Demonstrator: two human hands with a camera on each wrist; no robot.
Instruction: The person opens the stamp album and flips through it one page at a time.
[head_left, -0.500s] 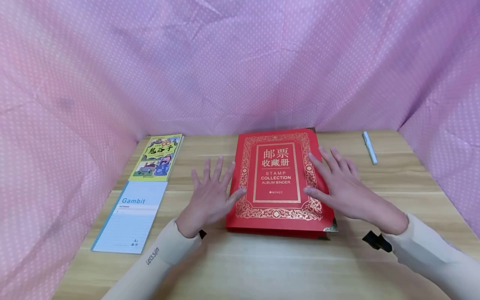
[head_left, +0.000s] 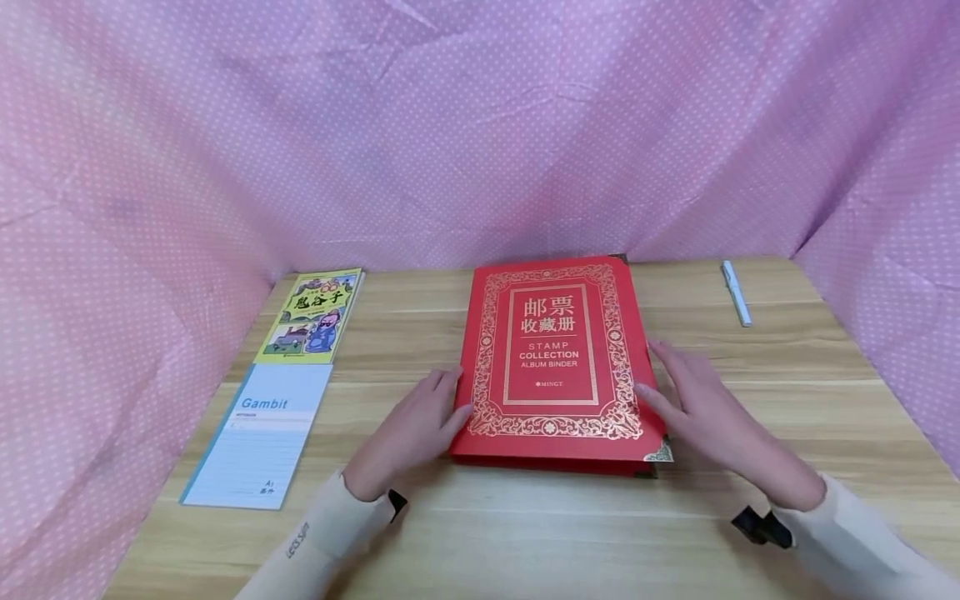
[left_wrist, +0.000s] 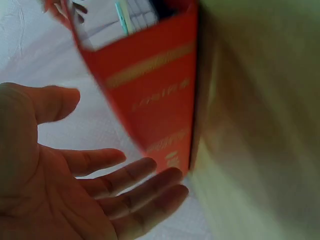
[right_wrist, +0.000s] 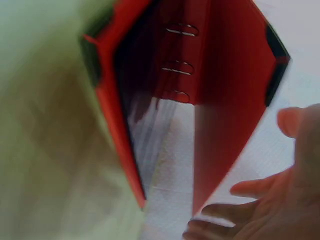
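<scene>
Left hand (head_left: 408, 433) and right hand (head_left: 705, 412) have drawn nearer the tabletop and back toward the person, their fingers less splayed than a moment ago; the binder (head_left: 551, 342) lies about where it did. Each hand now flanks it with fingers loosely extended, gripping nothing; whether the fingertips touch it, I cannot tell. It lies flat mid-table (head_left: 562, 533), the left hand by its spine (left_wrist: 150, 90), the right by the side where its covers gape around metal rings (right_wrist: 177, 70). Steadying it well probably calls for level, matched pressure from both palms, with the right fingers spanning both covers, since the upper one alone could swing up. Leftward lies the notebook (head_left: 258, 446), beyond it the comic (head_left: 311, 317); far right, the pen (head_left: 736, 293); behind, pink cloth (head_left: 480, 133).
</scene>
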